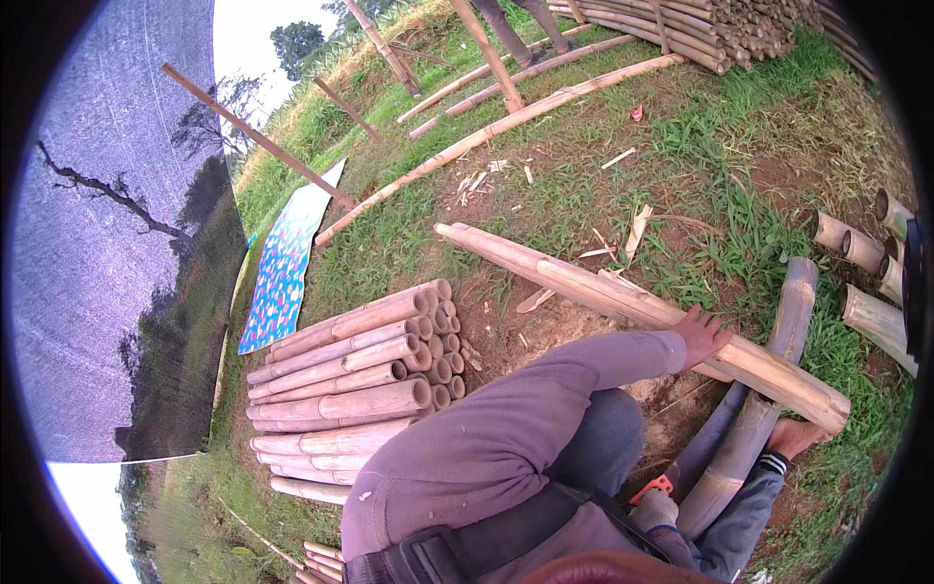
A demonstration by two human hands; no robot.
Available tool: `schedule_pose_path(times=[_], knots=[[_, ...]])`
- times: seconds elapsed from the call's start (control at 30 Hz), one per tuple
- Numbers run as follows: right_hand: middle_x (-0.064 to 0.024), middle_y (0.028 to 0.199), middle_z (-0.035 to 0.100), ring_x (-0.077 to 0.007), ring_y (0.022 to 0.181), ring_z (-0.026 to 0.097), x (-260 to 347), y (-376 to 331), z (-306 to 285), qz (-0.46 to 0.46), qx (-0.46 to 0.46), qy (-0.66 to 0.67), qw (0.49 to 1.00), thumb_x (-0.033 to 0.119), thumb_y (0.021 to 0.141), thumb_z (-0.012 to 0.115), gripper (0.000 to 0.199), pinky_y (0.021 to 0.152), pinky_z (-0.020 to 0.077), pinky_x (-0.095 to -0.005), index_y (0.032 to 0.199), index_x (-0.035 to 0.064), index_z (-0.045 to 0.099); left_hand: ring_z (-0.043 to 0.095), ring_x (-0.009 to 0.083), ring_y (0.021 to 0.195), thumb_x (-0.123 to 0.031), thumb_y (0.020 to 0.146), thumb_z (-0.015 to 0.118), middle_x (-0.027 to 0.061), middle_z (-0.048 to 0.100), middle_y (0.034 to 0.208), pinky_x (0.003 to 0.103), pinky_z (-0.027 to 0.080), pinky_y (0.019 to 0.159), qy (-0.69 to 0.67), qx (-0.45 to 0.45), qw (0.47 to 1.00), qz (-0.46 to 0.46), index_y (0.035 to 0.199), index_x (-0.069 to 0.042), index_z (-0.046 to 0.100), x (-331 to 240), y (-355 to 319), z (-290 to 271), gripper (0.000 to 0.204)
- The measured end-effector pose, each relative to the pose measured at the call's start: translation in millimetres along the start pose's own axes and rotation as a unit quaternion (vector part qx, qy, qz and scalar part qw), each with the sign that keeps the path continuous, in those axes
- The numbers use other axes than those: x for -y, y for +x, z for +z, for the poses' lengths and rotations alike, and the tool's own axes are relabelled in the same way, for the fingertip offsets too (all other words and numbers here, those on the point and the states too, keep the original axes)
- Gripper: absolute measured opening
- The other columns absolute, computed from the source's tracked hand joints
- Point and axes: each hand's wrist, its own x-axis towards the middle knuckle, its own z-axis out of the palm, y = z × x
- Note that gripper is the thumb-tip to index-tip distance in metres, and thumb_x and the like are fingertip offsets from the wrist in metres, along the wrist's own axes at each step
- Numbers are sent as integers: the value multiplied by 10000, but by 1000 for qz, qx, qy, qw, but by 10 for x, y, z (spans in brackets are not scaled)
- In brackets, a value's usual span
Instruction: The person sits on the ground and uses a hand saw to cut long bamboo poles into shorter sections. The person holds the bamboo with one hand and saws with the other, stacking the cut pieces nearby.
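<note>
My left hand (702, 336) lies flat with spread fingers on a long pale bamboo pole (584, 284), which runs diagonally across bare soil. The purple sleeve of that arm stretches across the middle of the view. Low down, my right hand (658, 510) is closed around an orange-handled tool (654, 487), whose blade is hidden behind my leg. The pole's near end rests across a thicker bamboo piece (790, 321), and a bare foot (793, 436) presses beside it.
A stack of cut bamboo sections (350, 384) lies to the left. Behind it are a dark shade net (117, 292) and a blue patterned sheet (284, 268). Long poles (506, 122) and a bamboo pile (720, 29) lie beyond, near another person's legs (525, 29). Short offcuts (864, 251) sit at the right.
</note>
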Motion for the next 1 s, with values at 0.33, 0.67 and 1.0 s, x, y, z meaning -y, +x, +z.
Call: schedule_pose_path(times=[0.33, 0.67, 1.0], knots=[[-189, 1147, 805, -366, 1094, 787, 71, -53, -26, 50, 2, 9, 999, 340, 846, 838, 419, 959, 624, -466, 1134, 40, 783, 580, 415, 1377, -241, 955, 732, 266, 561, 1521, 653, 277, 1270, 39, -32, 999, 3, 1654, -36, 399, -77, -56, -17, 801], [-199, 1123, 803, -367, 1080, 790, -1, -85, 128, 53, -7, 2, 999, 321, 839, 851, 411, 951, 626, -460, 1118, 28, 776, 575, 401, 1395, -220, 951, 728, 243, 560, 1528, 651, 247, 1292, 28, -10, 999, -12, 1655, -62, 413, -69, -24, -16, 788], [-206, 1113, 796, -390, 1066, 780, -73, -73, 249, 40, -35, 50, 997, 307, 805, 886, 436, 923, 621, -488, 1132, 44, 766, 566, 407, 1412, -210, 953, 725, 246, 549, 1548, 658, 236, 1299, 24, -2, 1000, -16, 1654, -76, 410, -74, -20, -62, 780]])
